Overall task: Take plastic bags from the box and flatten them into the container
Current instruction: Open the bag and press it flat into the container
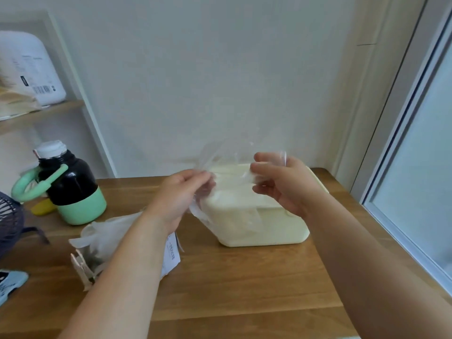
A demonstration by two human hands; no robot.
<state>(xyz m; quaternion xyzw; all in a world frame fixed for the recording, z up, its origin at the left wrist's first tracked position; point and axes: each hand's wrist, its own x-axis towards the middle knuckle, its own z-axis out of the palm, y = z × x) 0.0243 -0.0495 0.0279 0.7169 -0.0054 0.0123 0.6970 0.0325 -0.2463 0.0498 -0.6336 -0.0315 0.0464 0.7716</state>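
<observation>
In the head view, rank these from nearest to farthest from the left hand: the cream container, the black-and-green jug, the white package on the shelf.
1. Cream container: just right of the left hand, which pinches the plastic bag above it.
2. Black-and-green jug: farther left on the table.
3. White package: up on the shelf, far left.

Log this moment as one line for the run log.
left hand: pinches clear bag | right hand: pinches clear bag | clear bag: stretched over cream container | state: not yet flattened in
</observation>
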